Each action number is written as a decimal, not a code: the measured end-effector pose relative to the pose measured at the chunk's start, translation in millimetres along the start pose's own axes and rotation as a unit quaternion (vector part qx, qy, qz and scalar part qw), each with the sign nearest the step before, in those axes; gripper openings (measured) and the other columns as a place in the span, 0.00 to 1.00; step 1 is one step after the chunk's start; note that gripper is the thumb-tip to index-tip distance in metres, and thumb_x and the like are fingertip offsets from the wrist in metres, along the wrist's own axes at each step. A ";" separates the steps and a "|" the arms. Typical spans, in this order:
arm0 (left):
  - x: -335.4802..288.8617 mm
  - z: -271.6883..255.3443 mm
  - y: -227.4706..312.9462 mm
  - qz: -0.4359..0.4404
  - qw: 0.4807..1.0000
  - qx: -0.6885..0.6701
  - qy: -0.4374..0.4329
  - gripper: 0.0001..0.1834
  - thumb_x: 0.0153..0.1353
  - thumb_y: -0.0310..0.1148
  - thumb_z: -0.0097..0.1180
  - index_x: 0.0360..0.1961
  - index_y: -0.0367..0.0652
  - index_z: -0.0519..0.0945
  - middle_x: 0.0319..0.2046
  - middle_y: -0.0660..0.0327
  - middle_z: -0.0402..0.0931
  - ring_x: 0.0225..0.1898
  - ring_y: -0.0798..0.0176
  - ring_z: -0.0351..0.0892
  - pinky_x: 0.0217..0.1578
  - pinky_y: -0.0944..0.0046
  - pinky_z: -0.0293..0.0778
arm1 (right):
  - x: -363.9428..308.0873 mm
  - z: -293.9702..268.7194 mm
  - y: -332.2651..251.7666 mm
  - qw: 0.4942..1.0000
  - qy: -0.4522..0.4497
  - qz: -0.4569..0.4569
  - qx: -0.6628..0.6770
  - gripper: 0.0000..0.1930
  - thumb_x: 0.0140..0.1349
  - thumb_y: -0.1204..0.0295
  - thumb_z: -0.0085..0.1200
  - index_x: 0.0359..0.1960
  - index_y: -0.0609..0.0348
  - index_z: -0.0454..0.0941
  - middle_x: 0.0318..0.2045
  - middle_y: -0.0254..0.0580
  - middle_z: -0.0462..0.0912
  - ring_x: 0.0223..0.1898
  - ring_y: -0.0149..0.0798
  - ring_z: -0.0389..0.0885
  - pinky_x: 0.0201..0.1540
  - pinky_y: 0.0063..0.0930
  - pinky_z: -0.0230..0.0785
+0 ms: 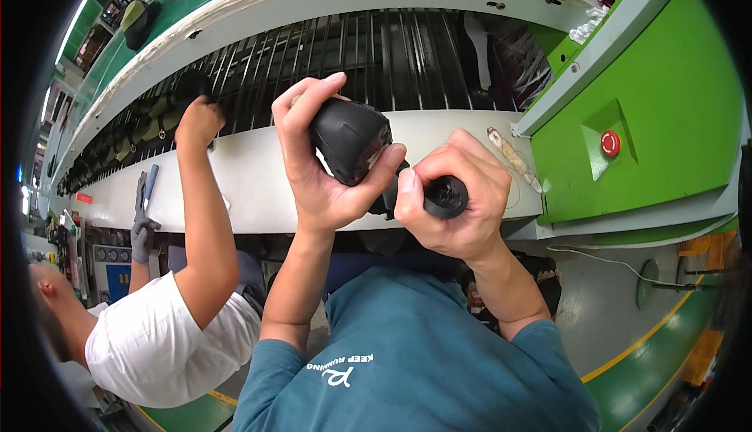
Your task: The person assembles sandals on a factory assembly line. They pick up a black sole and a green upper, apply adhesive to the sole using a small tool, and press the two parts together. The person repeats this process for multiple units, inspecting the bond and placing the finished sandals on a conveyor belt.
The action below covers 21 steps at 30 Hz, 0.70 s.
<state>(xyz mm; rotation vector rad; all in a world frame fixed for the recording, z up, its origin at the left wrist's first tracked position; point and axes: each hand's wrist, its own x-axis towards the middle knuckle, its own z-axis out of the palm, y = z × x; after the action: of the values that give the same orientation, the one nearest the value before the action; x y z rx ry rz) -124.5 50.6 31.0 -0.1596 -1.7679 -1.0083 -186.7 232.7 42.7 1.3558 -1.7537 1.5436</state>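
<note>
My left hand is wrapped round a rounded black piece with a stitched seam, which looks like the toe of a shoe upper. The fingers lie over its far side and the thumb presses its near right edge. Beside it, my right hand is closed round a black cylinder with a hollow round end; the rest of it is mostly hidden. Both hands are raised over the white ledge, close together, and dark material shows between them.
Metal rods run behind the ledge, with dark green and black shoe pieces at left. A co-worker in a white shirt reaches over them. At right stand a green machine panel with a red button and a worn stick-like tool.
</note>
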 end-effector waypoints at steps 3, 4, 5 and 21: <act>-1.6 -2.5 -6.9 -0.003 1.000 0.001 0.005 0.48 0.47 0.34 0.86 0.72 0.44 0.77 0.60 0.51 0.72 0.59 0.52 0.76 0.62 0.53 0.75 | 3.4 9.2 -0.2 1.000 0.008 0.006 0.007 0.19 0.50 0.69 0.81 0.40 0.58 0.83 0.32 0.36 0.85 0.30 0.38 0.78 0.30 0.32 0.73; -1.7 -6.0 -9.8 -0.009 1.000 0.026 0.004 0.48 0.48 0.34 0.85 0.71 0.44 0.77 0.60 0.51 0.72 0.60 0.52 0.76 0.62 0.53 0.74 | 4.4 13.4 -2.3 1.000 0.014 0.013 0.009 0.22 0.50 0.68 0.82 0.43 0.58 0.84 0.35 0.37 0.86 0.31 0.38 0.79 0.31 0.32 0.75; -0.8 -9.2 -11.6 -0.025 0.999 0.029 0.003 0.47 0.49 0.35 0.85 0.71 0.44 0.77 0.61 0.52 0.72 0.61 0.52 0.76 0.63 0.53 0.74 | 3.4 17.5 -6.0 0.998 0.019 0.059 0.027 0.25 0.49 0.67 0.84 0.47 0.59 0.83 0.39 0.39 0.86 0.33 0.38 0.80 0.32 0.32 0.76; -10.8 -23.4 -59.8 -0.195 0.963 -0.178 0.052 0.33 0.87 0.63 0.34 0.67 0.45 0.72 0.48 0.57 0.80 0.47 0.64 0.83 0.50 0.63 0.81 | -4.1 97.3 31.8 0.998 0.058 0.037 -0.016 0.32 0.46 0.64 0.87 0.51 0.63 0.86 0.42 0.42 0.84 0.40 0.42 0.80 0.35 0.34 0.76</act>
<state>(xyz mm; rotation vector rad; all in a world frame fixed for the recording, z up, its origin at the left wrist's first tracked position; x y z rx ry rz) -135.2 0.0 -8.7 0.0210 -1.5389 -1.5902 -186.2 141.5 -3.9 1.1745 -1.7662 1.5929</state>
